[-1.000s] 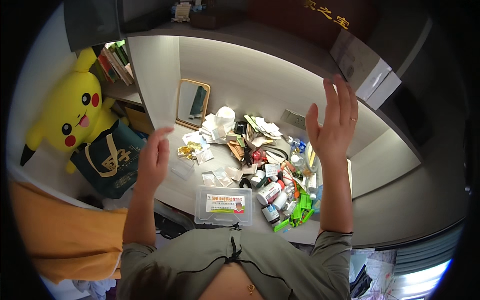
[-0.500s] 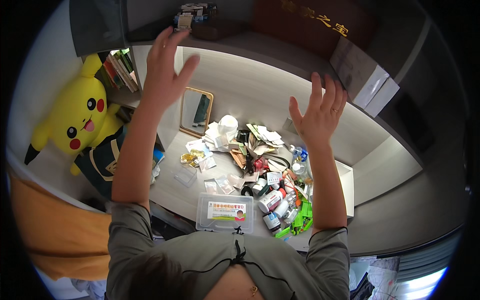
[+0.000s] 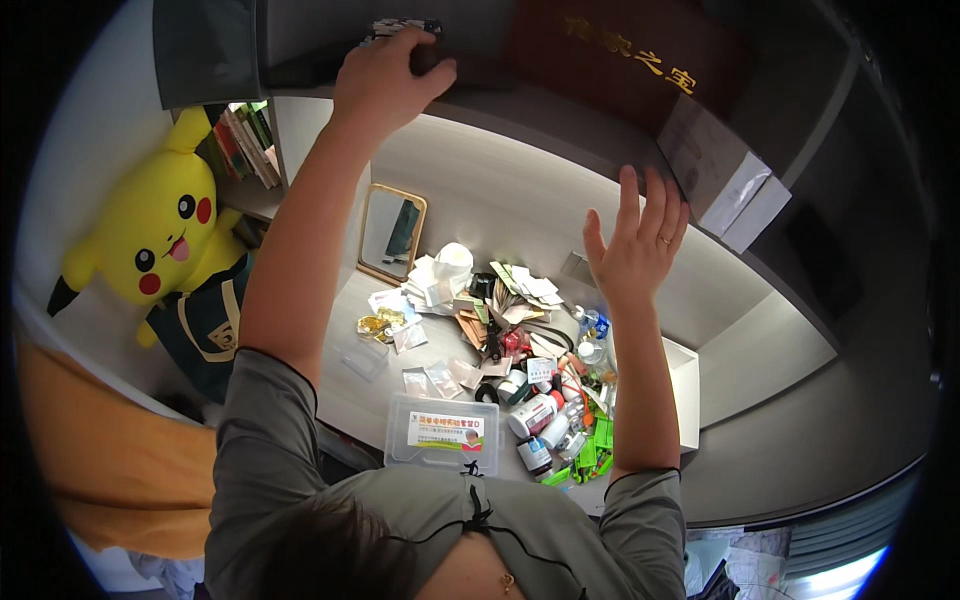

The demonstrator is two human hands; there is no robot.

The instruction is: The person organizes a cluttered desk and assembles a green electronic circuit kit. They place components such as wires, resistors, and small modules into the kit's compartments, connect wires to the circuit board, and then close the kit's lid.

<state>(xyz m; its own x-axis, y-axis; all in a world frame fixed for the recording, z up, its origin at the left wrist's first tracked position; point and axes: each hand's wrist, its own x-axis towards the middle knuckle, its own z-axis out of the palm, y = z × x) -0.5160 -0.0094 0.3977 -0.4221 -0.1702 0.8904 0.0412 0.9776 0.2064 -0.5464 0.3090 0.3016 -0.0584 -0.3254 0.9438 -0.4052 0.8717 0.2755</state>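
Shelf [image 3: 540, 115] overhead: I'd guess the stack [image 3: 412, 25] light, loose, side-pinch best; left hand [image 3: 385, 85] there, can't tell grip, right hand [image 3: 637, 245] wide.

A grey-green top [image 3: 580, 510] is worn, with short, loose sleeves [image 3: 265, 425] finished by a thin dark edge. A black cord [image 3: 480, 520] is knotted at the front, and slim black lines are drawn out from it. A small gold-coloured pendant [image 3: 507, 580] is worn, and a thin ring [image 3: 666, 240] is carried on the right hand [image 3: 636, 258].
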